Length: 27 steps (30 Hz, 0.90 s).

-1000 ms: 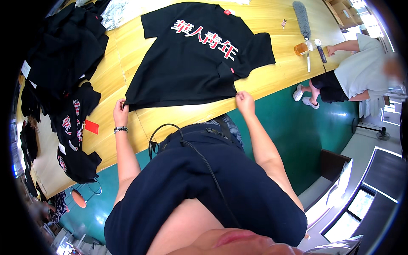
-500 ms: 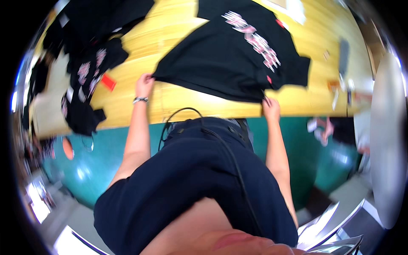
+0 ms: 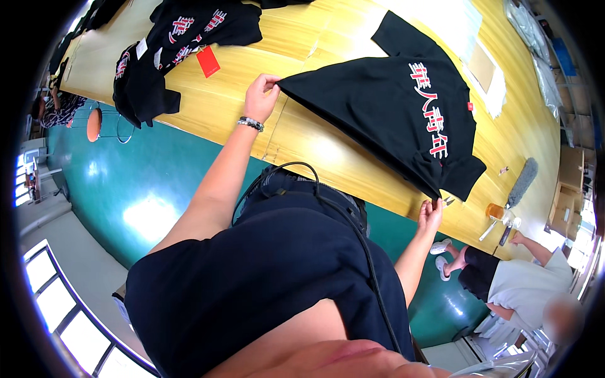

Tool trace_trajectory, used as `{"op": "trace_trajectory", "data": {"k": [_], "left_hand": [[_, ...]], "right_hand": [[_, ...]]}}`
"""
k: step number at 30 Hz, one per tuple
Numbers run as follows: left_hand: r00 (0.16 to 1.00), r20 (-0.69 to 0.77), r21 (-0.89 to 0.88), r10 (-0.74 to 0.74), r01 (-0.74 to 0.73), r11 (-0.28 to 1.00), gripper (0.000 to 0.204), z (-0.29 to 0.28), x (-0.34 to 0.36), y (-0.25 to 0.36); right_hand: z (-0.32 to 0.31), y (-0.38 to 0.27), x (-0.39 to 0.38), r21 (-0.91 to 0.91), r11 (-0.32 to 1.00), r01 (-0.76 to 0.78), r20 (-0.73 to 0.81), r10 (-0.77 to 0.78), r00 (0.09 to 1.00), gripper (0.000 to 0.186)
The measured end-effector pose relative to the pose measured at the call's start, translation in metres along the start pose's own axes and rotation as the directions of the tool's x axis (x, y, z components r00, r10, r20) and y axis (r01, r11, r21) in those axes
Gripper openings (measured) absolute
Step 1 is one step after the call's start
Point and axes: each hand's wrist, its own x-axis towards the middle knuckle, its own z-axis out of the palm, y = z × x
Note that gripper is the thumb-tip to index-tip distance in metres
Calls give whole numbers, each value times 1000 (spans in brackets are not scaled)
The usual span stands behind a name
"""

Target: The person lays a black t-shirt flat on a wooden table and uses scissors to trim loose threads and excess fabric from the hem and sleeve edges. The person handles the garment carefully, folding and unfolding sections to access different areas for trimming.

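Observation:
A black T-shirt (image 3: 378, 94) with red-and-white printed characters across it lies spread on the wooden table, its hem toward me. My left hand (image 3: 260, 99), with a beaded bracelet at the wrist, pinches the left corner of the hem. At the right corner, my right hand (image 3: 430, 217) grips the hem between thumb and fingers. The hem is drawn taut between both hands. Small thread snips (image 3: 448, 201) show beside my right fingertips; I cannot tell whether they are held or lying on the table. A red tag (image 3: 470, 106) sits by the collar.
More black printed shirts (image 3: 170, 53) with a red hang tag (image 3: 208, 61) lie at the left. Papers (image 3: 485, 72), a grey duster (image 3: 523, 181) and an amber tape roll (image 3: 495, 211) are on the table (image 3: 328, 151). Another person (image 3: 529, 280) stands at the right edge.
The view has swung, so the table edge now slopes down to the right. The T-shirt is turned, its right hem corner nearer. Both hands still hold the hem.

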Motion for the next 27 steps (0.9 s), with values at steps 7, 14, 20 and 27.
{"op": "trace_trajectory", "data": {"k": [7, 14, 20, 27], "left_hand": [[969, -130, -277, 211, -239, 930, 16, 32, 11, 50], [983, -43, -603, 178, -168, 780, 22, 83, 27, 120], [755, 619, -670, -214, 650, 359, 18, 82, 66, 88], [425, 897, -426, -123, 905, 24, 23, 74, 108, 11]], "right_hand": [[-20, -26, 20, 338, 940, -49, 266, -46, 963, 16], [-48, -26, 21, 413, 910, 39, 53, -66, 996, 14], [-42, -58, -2, 413, 907, -78, 229, -21, 973, 10], [-22, -108, -25, 353, 928, -117, 314, 0, 950, 7]]}}
